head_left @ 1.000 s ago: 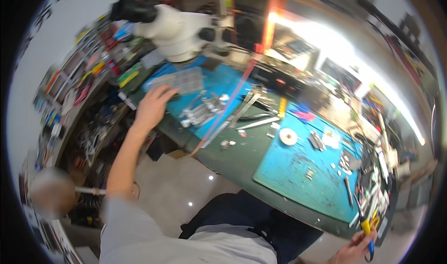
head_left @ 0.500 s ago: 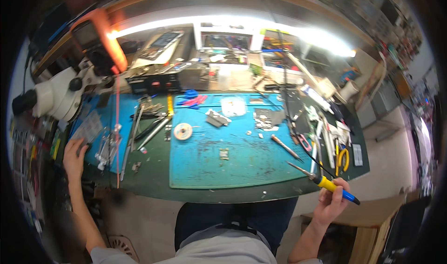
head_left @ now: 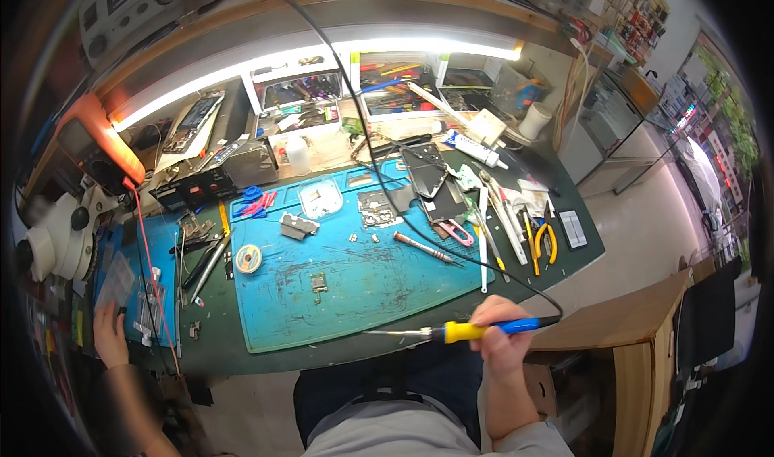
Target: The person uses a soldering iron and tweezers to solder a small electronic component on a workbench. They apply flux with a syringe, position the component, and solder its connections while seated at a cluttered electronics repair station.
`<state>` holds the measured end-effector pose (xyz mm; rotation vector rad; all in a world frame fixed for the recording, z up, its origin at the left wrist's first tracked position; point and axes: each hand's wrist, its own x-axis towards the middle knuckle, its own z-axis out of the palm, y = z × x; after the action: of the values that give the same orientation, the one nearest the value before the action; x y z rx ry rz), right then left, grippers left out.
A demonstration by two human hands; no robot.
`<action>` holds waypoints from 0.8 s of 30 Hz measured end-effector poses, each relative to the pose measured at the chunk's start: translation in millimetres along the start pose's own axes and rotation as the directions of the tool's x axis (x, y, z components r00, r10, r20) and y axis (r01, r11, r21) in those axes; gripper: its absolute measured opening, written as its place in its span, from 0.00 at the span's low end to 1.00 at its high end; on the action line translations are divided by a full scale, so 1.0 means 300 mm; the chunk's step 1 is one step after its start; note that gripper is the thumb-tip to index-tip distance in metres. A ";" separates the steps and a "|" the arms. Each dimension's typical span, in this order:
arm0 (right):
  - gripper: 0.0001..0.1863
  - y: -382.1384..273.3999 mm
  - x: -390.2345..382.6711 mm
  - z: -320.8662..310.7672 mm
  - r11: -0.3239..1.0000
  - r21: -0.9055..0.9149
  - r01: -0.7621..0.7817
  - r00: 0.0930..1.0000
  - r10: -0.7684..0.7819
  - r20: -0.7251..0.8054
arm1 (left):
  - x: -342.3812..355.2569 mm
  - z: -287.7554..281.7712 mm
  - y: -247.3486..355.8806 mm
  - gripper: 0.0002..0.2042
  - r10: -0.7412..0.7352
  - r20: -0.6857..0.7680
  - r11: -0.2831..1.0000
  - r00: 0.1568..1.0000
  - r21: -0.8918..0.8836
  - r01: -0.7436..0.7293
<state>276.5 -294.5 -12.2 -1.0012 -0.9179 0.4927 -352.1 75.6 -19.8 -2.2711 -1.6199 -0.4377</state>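
Note:
At the bench's left end, my left hand (head_left: 110, 334) has its fingers apart at the lower edge of a clear compartmented plastic case (head_left: 117, 278) on a blue mat. My right hand (head_left: 504, 348) grips a yellow-and-blue soldering iron (head_left: 461, 330), held horizontally over the front edge of the large blue mat (head_left: 274, 312), its tip pointing left. A small circuit board (head_left: 318, 282) lies on that mat, with a solder spool (head_left: 249, 258), a dark metal part (head_left: 298, 225) and a screwdriver-like tool (head_left: 423, 247) around it. The iron's black cable runs up across the bench.
A white microscope (head_left: 60, 235) and orange multimeter (head_left: 109, 146) stand at the left, with metal tweezers (head_left: 208, 269) nearby. Dark phone parts (head_left: 427, 175), yellow pliers (head_left: 547, 239) and other tools crowd the right. A wooden box (head_left: 613, 316) stands below the bench's right side.
The view has swung toward the bench's middle and right. My right hand has come inward and turned the iron from angled to horizontal. My left hand stays by the clear case.

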 end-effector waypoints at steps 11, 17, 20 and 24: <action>0.13 0.031 0.053 0.017 0.956 -0.224 0.191 0.940 -0.112 0.324 | -0.089 -0.083 0.117 0.15 -0.244 -0.412 0.923 0.878 -0.376 0.081; 0.25 0.066 0.052 0.012 0.975 -0.156 0.159 0.986 -0.151 0.065 | 0.016 -0.273 0.733 0.09 0.185 -0.366 0.820 0.912 -0.455 -0.348; 0.27 0.128 0.072 0.025 0.959 -0.182 0.218 0.976 -0.211 0.057 | 0.071 -0.304 0.885 0.13 0.341 -0.325 0.770 0.882 -0.442 -0.460; 0.26 0.147 0.078 0.014 0.945 -0.248 0.212 0.977 -0.211 0.033 | 0.123 -0.271 0.887 0.09 0.183 -0.261 0.772 0.948 -0.558 -0.303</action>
<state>287.6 -254.5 -40.0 -1.1131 -1.0982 0.2007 -93.7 -9.6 48.6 -2.7187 -1.1631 -1.1990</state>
